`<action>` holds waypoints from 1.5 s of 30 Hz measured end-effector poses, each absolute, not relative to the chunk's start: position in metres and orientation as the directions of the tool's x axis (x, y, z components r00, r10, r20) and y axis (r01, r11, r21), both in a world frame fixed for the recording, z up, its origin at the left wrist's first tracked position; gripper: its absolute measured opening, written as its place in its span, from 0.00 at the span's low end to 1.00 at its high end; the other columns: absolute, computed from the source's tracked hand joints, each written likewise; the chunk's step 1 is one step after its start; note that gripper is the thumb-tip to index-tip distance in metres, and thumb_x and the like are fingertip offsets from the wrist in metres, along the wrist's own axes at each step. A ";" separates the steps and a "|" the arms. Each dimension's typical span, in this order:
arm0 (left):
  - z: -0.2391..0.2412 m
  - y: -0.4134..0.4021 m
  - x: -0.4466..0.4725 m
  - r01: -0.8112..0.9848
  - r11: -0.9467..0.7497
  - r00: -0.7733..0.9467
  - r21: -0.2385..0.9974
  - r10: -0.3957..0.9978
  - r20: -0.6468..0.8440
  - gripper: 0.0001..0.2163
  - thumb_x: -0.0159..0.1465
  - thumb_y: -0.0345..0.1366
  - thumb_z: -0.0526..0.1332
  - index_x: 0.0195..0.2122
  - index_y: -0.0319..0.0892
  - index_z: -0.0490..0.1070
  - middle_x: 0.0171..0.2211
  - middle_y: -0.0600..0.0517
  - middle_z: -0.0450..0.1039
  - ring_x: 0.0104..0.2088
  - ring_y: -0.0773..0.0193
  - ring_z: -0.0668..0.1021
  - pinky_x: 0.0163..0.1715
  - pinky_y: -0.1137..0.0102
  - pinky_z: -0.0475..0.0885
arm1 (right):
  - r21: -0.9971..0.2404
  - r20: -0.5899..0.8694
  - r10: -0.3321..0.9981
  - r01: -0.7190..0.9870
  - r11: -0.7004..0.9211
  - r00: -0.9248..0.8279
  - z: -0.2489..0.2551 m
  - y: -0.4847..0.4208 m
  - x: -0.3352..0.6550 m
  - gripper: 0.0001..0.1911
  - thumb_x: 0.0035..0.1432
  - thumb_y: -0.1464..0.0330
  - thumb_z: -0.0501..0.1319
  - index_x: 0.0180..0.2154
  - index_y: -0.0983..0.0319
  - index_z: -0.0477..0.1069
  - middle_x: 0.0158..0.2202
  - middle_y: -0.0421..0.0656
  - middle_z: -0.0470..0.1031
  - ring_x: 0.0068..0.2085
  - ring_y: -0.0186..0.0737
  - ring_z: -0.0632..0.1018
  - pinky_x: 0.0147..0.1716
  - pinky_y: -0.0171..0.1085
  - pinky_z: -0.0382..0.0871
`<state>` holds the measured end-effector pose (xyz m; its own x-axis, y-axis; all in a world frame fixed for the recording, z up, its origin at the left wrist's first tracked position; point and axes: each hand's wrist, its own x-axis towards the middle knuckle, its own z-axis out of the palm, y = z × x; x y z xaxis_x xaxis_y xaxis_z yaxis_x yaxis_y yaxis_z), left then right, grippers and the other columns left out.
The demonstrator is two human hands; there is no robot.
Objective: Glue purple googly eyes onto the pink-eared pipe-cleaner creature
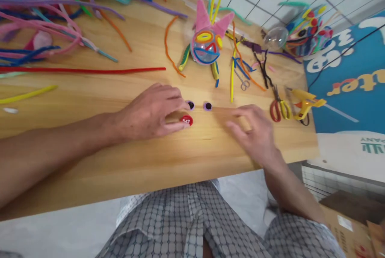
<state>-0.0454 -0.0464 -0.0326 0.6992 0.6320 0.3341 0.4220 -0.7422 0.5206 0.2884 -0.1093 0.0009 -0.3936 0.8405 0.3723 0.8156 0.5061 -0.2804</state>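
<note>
My left hand (153,111) is low over the wooden table, thumb and index finger apart. Its thumb tip meets the edge of a small red coiled piece (187,120) with white bits inside. By the index fingertip lies a small purple and black coiled disc (190,105), partly covered. A matching purple and black disc (207,106) sits a little to its right. My right hand (252,130), slightly blurred, hovers right of the discs with thumb and fingers spread and nothing visible between them.
Behind stands a clear ball figure (206,47) with pink ears. Loose pipe cleaners (60,13) heap up at far left; a long red pipe cleaner (120,70) lies in front. Scissors (279,107) and a yellow glue gun (306,103) rest at right, beside a blue sign (345,85).
</note>
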 end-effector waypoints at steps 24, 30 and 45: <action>-0.037 -0.054 -0.033 0.452 -0.756 0.795 0.474 0.582 0.170 0.07 0.73 0.39 0.70 0.44 0.41 0.79 0.44 0.46 0.82 0.46 0.51 0.81 0.48 0.58 0.68 | -0.107 0.214 0.615 0.608 0.787 -0.759 -0.002 -0.094 0.203 0.13 0.78 0.72 0.59 0.39 0.60 0.79 0.35 0.45 0.78 0.37 0.44 0.76 0.39 0.44 0.72; -0.038 -0.055 -0.033 0.458 -0.761 0.790 0.460 0.585 0.181 0.07 0.75 0.40 0.68 0.42 0.43 0.79 0.42 0.49 0.81 0.44 0.55 0.80 0.47 0.59 0.68 | -0.258 0.259 0.668 0.616 0.744 -0.698 0.006 -0.093 0.210 0.07 0.75 0.72 0.61 0.44 0.59 0.78 0.38 0.44 0.80 0.39 0.43 0.79 0.40 0.43 0.76; -0.041 -0.052 -0.034 0.439 -0.765 0.804 0.471 0.569 0.175 0.08 0.74 0.42 0.69 0.43 0.44 0.78 0.42 0.49 0.82 0.45 0.53 0.81 0.47 0.58 0.69 | -0.223 0.153 0.636 0.600 0.768 -0.757 -0.001 -0.095 0.211 0.07 0.76 0.68 0.61 0.45 0.58 0.78 0.38 0.44 0.78 0.38 0.43 0.76 0.39 0.43 0.72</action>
<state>-0.0336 -0.0517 -0.0408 0.8038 0.5686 0.1747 0.4388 -0.7651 0.4713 0.2110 -0.0954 -0.0015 -0.7566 0.6358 0.1527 0.6005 0.7680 -0.2228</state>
